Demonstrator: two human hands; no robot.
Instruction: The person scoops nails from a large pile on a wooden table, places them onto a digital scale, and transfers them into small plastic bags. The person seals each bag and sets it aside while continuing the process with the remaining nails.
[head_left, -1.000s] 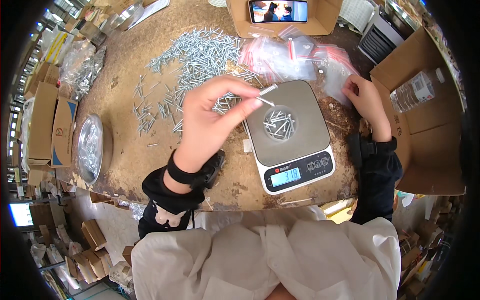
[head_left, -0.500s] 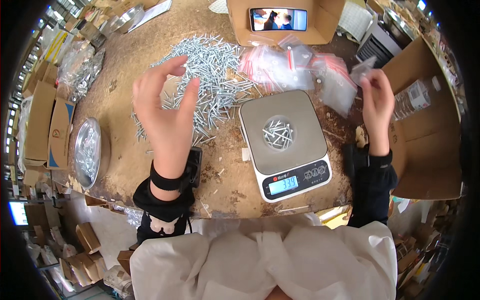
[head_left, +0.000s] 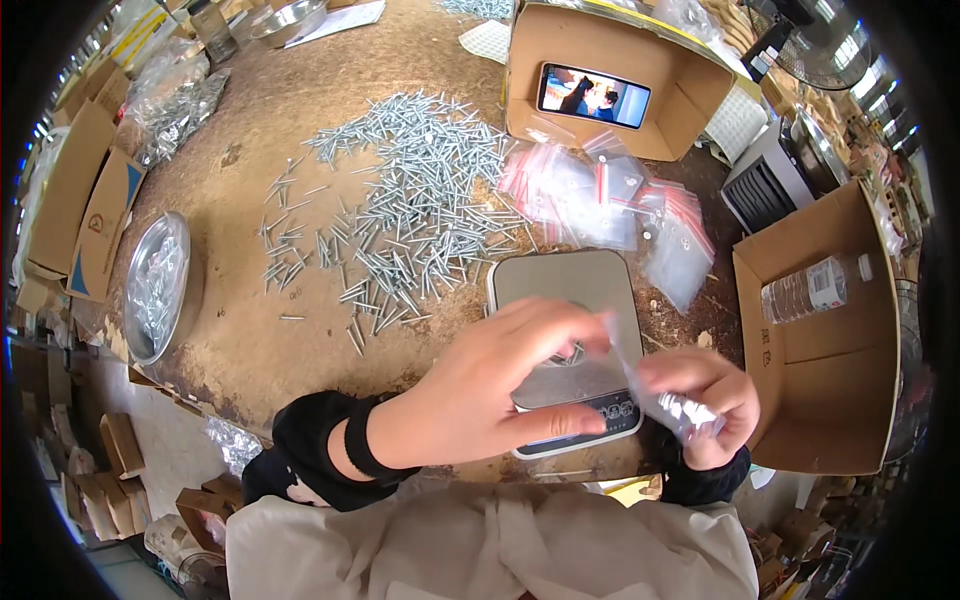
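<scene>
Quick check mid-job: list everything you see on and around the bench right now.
screws: many, silver, loose pile at table centre
scale: one, grey, in front of the person, partly under the hands
zip bags: a heap, clear with red strips, behind the scale
filled bag: one, clear, screws inside, in the right hand
phone: one, screen lit, propped in a cardboard box
open box: one, brown, right side
water bottle: one, clear, in that box
metal tray: one, silver, left edge
left hand: over the scale, at the bag's mouth
right hand: gripping the filled bag

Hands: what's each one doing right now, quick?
Left hand: fingers pinching the top of the small clear bag.
Right hand: shut around the bag's bottom, filled with screws.
</scene>
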